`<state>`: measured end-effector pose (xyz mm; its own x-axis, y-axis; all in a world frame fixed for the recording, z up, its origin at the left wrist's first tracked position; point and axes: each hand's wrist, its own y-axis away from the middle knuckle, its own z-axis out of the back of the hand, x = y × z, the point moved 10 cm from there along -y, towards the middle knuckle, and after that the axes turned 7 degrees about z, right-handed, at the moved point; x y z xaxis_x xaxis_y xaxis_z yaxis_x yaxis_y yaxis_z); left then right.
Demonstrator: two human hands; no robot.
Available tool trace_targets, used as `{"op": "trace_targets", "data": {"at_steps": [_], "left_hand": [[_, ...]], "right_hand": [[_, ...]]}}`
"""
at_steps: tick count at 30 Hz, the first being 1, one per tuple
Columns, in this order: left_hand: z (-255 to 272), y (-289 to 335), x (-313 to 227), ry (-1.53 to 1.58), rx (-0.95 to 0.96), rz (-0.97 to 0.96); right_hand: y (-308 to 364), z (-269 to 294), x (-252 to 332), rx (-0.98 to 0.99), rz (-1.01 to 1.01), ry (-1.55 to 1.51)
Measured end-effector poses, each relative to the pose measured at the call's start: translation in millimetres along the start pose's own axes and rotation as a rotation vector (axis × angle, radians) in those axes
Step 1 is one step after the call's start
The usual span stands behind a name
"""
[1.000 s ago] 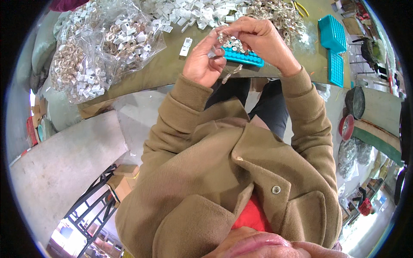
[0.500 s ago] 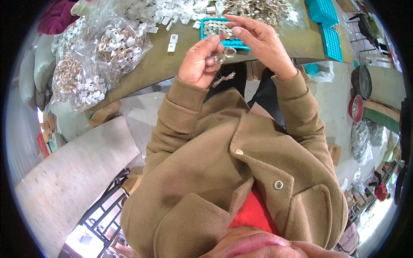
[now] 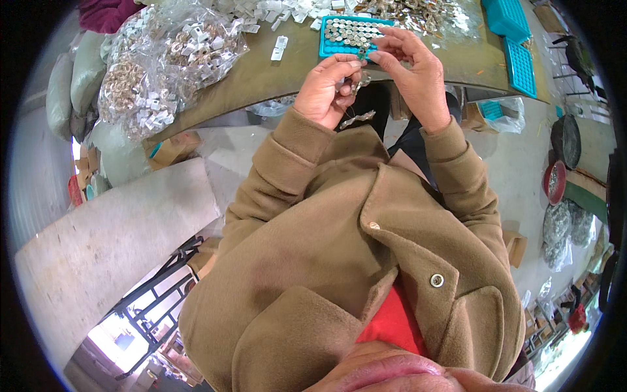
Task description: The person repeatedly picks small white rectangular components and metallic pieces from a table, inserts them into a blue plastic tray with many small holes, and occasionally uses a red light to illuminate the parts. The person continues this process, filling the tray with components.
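Observation:
My left hand (image 3: 324, 93) is closed, thumb and fingers pinching a small piece with a coil of thin, shiny wire. The coil (image 3: 361, 81) loops beside the fingers, and a twisted end (image 3: 358, 119) dangles below. Opposite it, my right hand (image 3: 418, 73) has its thumb and bent fingers drawn together close to the left fingertips. What lies between the right fingertips is too small to make out. Just beyond both hands, a turquoise tray (image 3: 322, 43) on the table holds rows of round silver discs, some of its near part showing bare turquoise.
Clear bags (image 3: 196, 55) of white pieces and wire coils lie on the table (image 3: 281, 81) at left. Two small white pieces (image 3: 279, 48) lie nearer. Loose coils (image 3: 450, 16) and turquoise trays (image 3: 520, 68) are at the right. A pale board (image 3: 124, 242) stands at lower left.
The view has shifted, so the table and tray appear farther right. The right hand's fingertips have come down to the left fingertips; the left hand still holds the wire coil.

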<state>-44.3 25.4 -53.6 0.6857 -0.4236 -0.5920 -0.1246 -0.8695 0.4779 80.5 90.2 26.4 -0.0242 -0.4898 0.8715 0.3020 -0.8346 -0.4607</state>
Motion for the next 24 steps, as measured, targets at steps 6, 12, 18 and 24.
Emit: {"op": "trace_targets", "data": {"at_steps": [6, 12, 18, 24], "left_hand": [[1, 10, -22, -0.334, -0.222, -0.397], [0, 15, -31, -0.597, -0.236, -0.541], [36, 13, -36, -0.741, -0.235, -0.35], [99, 35, -117, -1.445, -1.068, -0.67]], "right_hand": [[20, -29, -37, 0.093, -0.338, -0.433], [31, -44, -44, 0.086, -0.555, -0.8], [39, -42, -54, 0.004, -0.708, -0.869], [33, -47, -58, 0.085, -0.577, -0.791]]}}
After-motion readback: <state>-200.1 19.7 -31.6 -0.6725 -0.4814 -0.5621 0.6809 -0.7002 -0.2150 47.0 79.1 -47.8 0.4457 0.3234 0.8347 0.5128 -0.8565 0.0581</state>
